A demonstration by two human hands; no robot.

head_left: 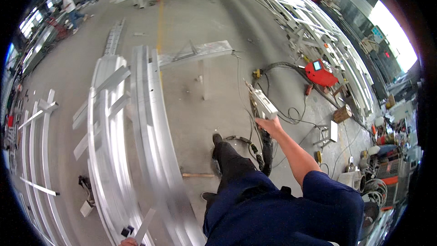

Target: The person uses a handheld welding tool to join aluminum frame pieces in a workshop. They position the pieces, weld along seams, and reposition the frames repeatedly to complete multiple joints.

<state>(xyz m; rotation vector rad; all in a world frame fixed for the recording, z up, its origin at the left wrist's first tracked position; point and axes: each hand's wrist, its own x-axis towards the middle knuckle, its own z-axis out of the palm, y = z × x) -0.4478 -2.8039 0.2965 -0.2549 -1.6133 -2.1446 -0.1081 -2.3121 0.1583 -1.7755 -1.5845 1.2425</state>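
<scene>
- Head view: person's right hand [269,126] is wrapped round a chunky white handheld tool [265,103], fingers curled in around the grip afaict. Tool's out front on the right side, above the concrete floor [195,114], narrow tip [248,85] aimed far & a bit left.
- Left hand [129,242] is at the near edge, left side, mostly cut off. Can't tell how bent the fingers are or if they've got hold of anything; it's right by some small black blocks [127,231] & a flat metal strip [144,227].
- Handling-wise tool looks rigid, prob mid-weight w/ a hard casing. Imo the thick black hose [265,152] just near the hand could drag a bit. Hold it by the rear grip, fingers off the tip, which is prob the fragile bit.
- Metal strip looks thin, stiff & light, maybe slippery. I'd say pinch the flat faces; edges might be sharp tbh.
- Long silver profiles [152,123] run near to far on the left, prob heavy as a bunch, better w/ 2 hands.
- Red machine [321,73] w/ small screen sits far right, wood stump [342,114] a bit nearer.
- Another person [69,7] far left, well apart.
</scene>
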